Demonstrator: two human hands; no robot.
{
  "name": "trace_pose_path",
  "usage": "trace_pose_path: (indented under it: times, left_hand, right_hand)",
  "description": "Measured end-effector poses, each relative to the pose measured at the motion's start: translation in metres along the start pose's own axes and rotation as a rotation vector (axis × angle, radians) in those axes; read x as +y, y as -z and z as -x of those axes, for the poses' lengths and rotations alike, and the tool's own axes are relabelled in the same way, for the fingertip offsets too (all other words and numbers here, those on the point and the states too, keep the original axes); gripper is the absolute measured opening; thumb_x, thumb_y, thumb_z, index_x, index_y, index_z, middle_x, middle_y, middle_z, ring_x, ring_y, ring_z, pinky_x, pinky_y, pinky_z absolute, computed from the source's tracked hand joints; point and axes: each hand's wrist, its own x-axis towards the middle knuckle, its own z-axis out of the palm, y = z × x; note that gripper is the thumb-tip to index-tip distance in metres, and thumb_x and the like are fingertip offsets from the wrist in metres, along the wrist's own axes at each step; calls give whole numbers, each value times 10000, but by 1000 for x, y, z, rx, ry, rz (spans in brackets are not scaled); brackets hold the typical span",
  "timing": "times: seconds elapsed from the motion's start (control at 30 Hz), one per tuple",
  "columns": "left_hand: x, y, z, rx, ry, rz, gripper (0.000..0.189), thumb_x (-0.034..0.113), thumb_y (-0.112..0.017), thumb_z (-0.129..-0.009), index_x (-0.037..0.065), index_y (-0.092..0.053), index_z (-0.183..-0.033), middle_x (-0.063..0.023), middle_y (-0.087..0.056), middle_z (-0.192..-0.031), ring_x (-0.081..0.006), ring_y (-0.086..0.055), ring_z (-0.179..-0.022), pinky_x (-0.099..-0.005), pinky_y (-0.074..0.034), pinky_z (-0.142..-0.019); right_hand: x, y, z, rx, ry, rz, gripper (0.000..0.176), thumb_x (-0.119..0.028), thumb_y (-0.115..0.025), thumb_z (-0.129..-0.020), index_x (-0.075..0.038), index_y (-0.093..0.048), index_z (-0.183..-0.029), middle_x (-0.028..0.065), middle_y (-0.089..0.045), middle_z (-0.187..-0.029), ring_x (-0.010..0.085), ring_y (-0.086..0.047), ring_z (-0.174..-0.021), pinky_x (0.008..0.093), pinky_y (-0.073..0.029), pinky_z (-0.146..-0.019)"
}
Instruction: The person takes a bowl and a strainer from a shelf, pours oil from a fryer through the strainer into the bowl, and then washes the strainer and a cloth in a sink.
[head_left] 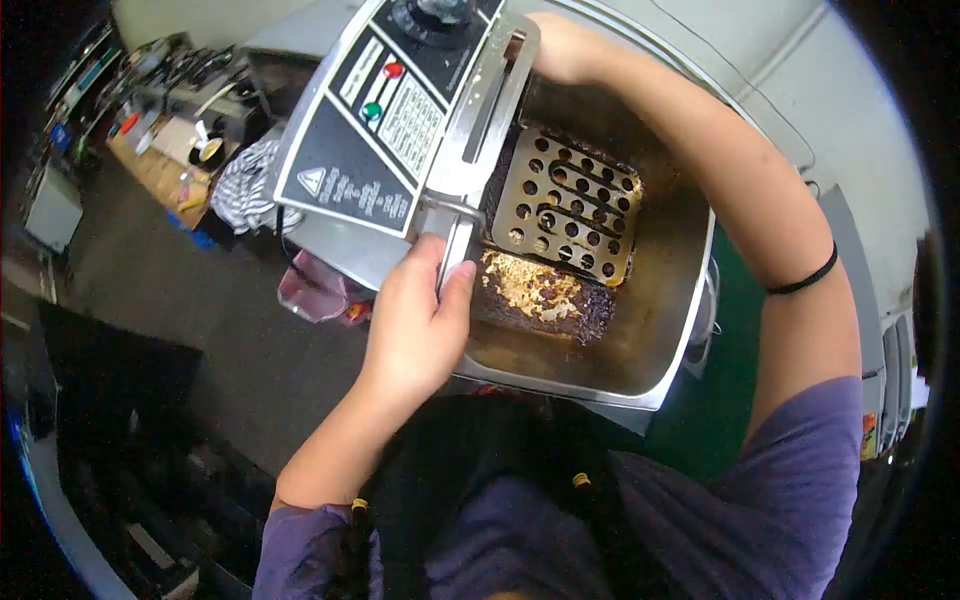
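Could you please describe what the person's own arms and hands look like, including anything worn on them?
Both arms have short purple fabric sleeves. A thin black band circles the right arm near the elbow. The left hand shows no glove, ring or watch; the right hand is partly hidden, its visible part bare.

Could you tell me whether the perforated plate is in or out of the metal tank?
In: the perforated plate sits within the walls of the metal tank, beside yellowish residue.
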Motion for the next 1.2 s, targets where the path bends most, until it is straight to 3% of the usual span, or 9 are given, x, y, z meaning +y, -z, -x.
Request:
trace_pose_path:
  times: [0.03,0.13,0.27,0.47,0.63,0.73,0.83,1.0,1.2]
  left_hand:
    - [7,-4,-1,26,-3,19,138,91,-560,-831,-23,-488,-865,-226,-565,-695,-426,-557,-682,-412,-435,-594]
    - [24,-15,-4,29,122,-56,160,108,-575,-825,-28,-491,-847,-233,-564,-698,-408,-567,-674,-409,-440,-590]
    - [44,-37,-23,44,202,-178,182,121,-603,-807,-30,-506,-830,-237,-570,-694,-400,-574,-658,-404,-446,-581]
    - [56,-105,-58,207,195,-98,126,66,-556,-797,-26,-531,-880,-210,-579,-680,-324,-613,-631,-366,-453,-561]
    - [68,-99,-71,142,272,-63,130,45,-533,-800,-31,-543,-904,-174,-581,-676,-207,-570,-573,-313,-442,-553]
    - [77,-105,-77,172,275,-38,133,41,-529,-804,-29,-550,-915,-161,-596,-698,-180,-573,-610,-314,-448,-585]
    - [70,-96,-73,182,404,118,153,35,-519,-809,-31,-555,-942,-133,-619,-751,-145,-575,-677,-303,-453,-638]
    - [69,-91,-68,199,469,184,174,26,-509,-813,-33,-559,-968,-105,-634,-822,-119,-568,-748,-280,-451,-695]
    - [79,-102,-75,233,446,249,173,23,-515,-812,-39,-563,-966,-99,-637,-844,-124,-573,-785,-277,-448,-722]
  right_hand:
    - [4,-12,-6,30,-17,-71,421,-385,-476,-825,-4,-639,-900,253,-606,-951,409,-570,-929,455,-453,-810]
    - [-2,-16,-18,-40,-3,-141,319,-271,-483,-833,0,-606,-949,254,-597,-990,401,-563,-945,425,-453,-803]
    - [15,-17,-33,-97,96,-228,361,-317,-478,-829,-1,-610,-942,258,-594,-996,406,-565,-936,431,-452,-807]
    - [67,-36,-49,-86,237,-306,418,-376,-458,-818,-17,-651,-910,227,-613,-973,387,-578,-939,432,-464,-822]
    - [75,-26,-55,-102,214,-312,397,-363,-469,-815,-34,-651,-940,212,-610,-1022,375,-578,-957,414,-461,-835]
    - [76,-26,-59,-118,267,-309,318,-255,-446,-810,-25,-608,-959,222,-612,-957,392,-566,-931,429,-450,-815]
    - [59,-40,-75,-168,277,-348,345,-279,-423,-831,-18,-610,-960,223,-610,-972,385,-563,-958,424,-448,-835]
    - [41,-39,-83,-267,249,-304,426,-389,-478,-820,-9,-635,-933,229,-619,-958,380,-581,-942,423,-456,-834]
    - [58,-43,-96,-159,316,-286,442,-425,-486,-796,-44,-649,-949,211,-625,-973,366,-592,-929,420,-466,-817]
